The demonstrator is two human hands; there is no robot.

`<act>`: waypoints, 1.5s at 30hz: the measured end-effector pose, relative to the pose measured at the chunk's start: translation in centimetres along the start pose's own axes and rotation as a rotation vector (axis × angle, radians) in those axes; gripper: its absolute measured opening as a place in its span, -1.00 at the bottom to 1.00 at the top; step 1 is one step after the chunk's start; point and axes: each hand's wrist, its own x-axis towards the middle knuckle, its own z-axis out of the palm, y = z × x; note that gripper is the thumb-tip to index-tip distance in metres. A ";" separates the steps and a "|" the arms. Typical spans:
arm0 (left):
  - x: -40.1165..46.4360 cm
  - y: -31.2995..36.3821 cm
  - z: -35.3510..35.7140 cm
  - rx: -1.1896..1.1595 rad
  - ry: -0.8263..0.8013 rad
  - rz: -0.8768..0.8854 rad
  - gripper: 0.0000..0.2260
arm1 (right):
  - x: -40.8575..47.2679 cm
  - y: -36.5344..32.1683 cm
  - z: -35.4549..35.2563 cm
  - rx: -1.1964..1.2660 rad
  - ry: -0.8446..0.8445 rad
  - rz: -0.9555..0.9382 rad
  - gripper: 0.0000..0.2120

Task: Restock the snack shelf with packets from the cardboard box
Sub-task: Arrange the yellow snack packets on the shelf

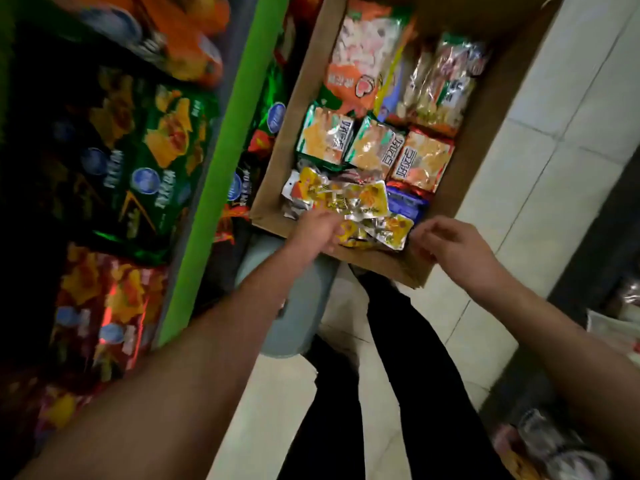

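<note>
A person bends over an open cardboard box (460,188) on the tiled floor (540,140), set just right of the green-edged snack shelf (221,143), probably so stock moves across in a short reach. The left hand (317,232), arm stretched forward and down, grips a bunch of yellow snack packets (360,206) at the box's near end. The right hand (450,245) hovers beside them, fingers loosely curled, holding nothing. Larger bags fill the far end.

Packets (377,147) in box (460,188), shelf (221,133) left.
</note>
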 end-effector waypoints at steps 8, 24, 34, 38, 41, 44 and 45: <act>18.3 -6.3 2.6 0.083 0.094 -0.220 -0.53 | 14.5 11.8 2.5 -0.165 -0.058 0.100 -0.82; 25.7 -7.1 5.0 -0.056 0.086 -0.249 -0.78 | 21.0 21.9 10.2 -0.923 -0.161 -0.126 -0.42; 25.4 -8.9 4.1 -0.186 0.160 -0.353 -0.76 | 21.9 23.1 9.9 -0.618 -0.228 -0.113 -0.14; 25.8 -9.3 2.8 -0.248 0.128 -0.391 -0.75 | 22.1 23.4 10.0 -0.456 -0.159 -0.095 -0.02; 25.8 -9.1 1.6 -0.296 0.148 -0.379 -0.81 | 23.0 23.1 10.1 -0.423 -0.204 -0.048 0.14; 25.8 -9.3 0.7 -0.353 0.150 -0.358 -0.85 | 23.9 22.4 9.9 -0.314 -0.248 -0.075 0.13; 25.8 -9.3 0.6 -0.365 0.146 -0.352 -0.86 | 24.2 22.2 9.8 -0.297 -0.275 -0.086 0.13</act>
